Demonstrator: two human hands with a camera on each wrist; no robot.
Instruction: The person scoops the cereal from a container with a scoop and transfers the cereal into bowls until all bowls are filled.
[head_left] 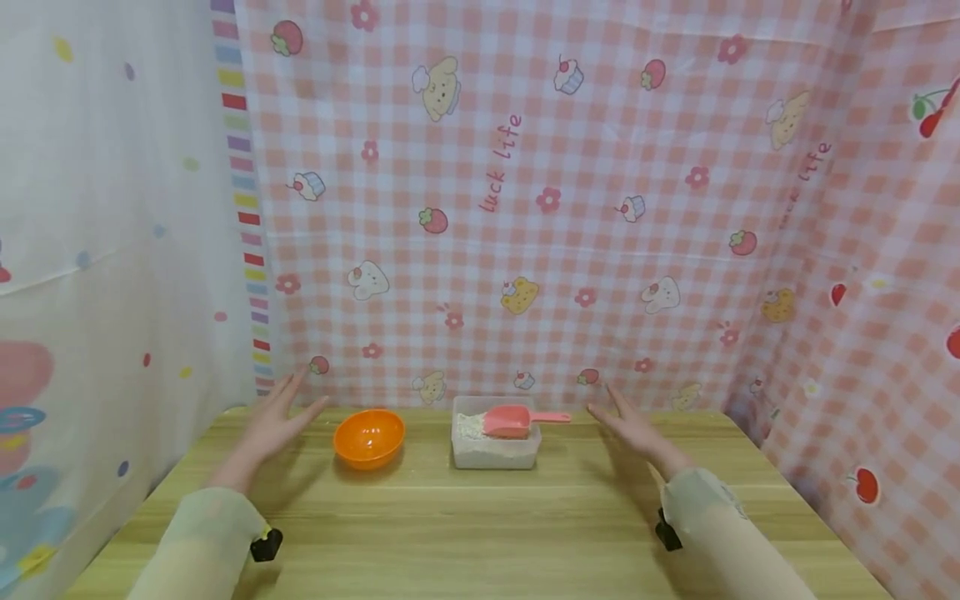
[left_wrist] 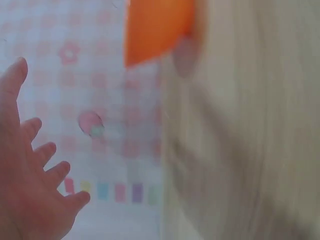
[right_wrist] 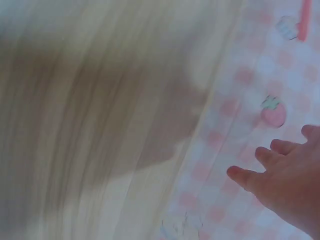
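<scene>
An orange bowl [head_left: 369, 440] stands at the left part of the wooden table. Right of it is a clear plastic container [head_left: 495, 458] with white powder [head_left: 471, 427] inside. A pink scoop [head_left: 508, 422] lies on the powder, its handle [head_left: 551, 417] sticking out over the container's right rim. My left hand [head_left: 273, 425] is held left of the bowl with fingers spread and nothing in it. In the left wrist view part of the orange bowl [left_wrist: 157, 30] shows beyond the spread fingers. My right hand [head_left: 633, 429], also bare with fingers extended, is right of the scoop's handle.
A pink checked curtain [head_left: 487, 250] hangs behind the table's back edge and along the right side. A white dotted curtain [head_left: 135, 208] covers the left. Dark wrist-worn devices, one on the left sleeve [head_left: 266, 545] and one on the right [head_left: 667, 531], hang over the wooden table [head_left: 465, 542].
</scene>
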